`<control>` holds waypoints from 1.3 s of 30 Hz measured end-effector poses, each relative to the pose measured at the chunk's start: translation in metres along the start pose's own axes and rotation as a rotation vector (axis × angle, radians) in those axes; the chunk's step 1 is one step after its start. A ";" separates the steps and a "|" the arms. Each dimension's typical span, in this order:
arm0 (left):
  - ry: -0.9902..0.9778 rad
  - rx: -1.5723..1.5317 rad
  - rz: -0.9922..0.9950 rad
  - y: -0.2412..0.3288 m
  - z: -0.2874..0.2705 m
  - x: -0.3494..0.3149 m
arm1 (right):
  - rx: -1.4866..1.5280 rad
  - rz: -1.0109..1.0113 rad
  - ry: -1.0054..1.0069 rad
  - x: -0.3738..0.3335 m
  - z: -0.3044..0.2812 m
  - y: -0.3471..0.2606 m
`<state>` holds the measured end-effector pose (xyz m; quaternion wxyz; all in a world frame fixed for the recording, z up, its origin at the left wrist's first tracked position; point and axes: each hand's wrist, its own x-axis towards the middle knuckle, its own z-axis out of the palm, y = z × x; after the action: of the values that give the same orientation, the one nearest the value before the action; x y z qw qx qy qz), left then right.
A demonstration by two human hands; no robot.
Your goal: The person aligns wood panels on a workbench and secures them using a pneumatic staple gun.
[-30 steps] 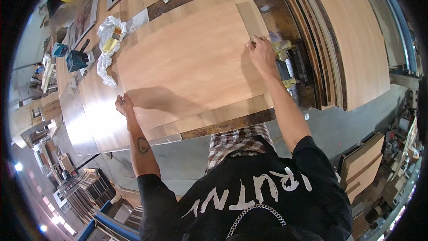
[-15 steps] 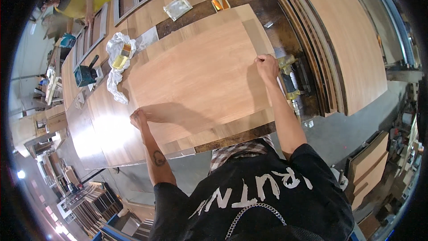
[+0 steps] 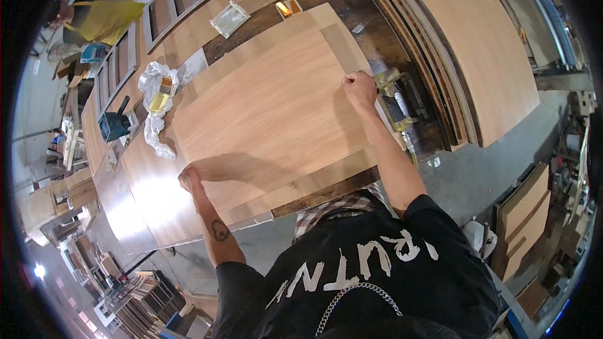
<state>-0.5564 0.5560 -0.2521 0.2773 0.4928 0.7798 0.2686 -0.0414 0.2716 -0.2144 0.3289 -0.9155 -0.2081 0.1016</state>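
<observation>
Nearest the body, the left hand [image 3: 189, 179] rests with fingers curled at the left near corner of a large, light-brown rectangular veneer sheet [image 3: 270, 113]; it touches the sheet's edge, though whether it pinches the edge cannot be told. The sheet lies flat on a slightly wider pale plywood panel [image 3: 326, 179], which sits on a dark wooden workbench [image 3: 326, 191]. Farther out, the right hand [image 3: 359, 88] is closed into a loose fist, pressing down on the sheet's right edge. Just beyond the left edge lie a crumpled white plastic bag [image 3: 151, 119] and a dark teal power tool [image 3: 115, 125]. At the far end sits a flat clear plastic packet [image 3: 229, 19].
</observation>
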 end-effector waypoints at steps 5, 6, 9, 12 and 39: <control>-0.013 -0.264 0.267 -0.038 0.017 0.039 | -0.091 -0.135 0.080 -0.005 -0.008 0.006; -0.129 0.067 0.065 -0.011 0.027 0.007 | -0.147 -0.146 0.048 -0.004 -0.007 0.014; -0.262 0.059 0.126 -0.018 -0.015 0.038 | -0.097 -0.194 -0.002 -0.007 -0.010 -0.002; 0.152 0.467 0.320 0.019 0.021 -0.021 | -0.152 -0.209 0.010 -0.005 -0.010 0.015; -0.315 0.175 1.323 0.159 0.230 -0.401 | -0.190 0.168 -0.414 -0.034 -0.131 0.047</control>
<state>-0.1531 0.2808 -0.2363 0.1244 0.9193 0.2839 0.2425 -0.0151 0.1501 -0.1429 0.1818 -0.9161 -0.2027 0.2941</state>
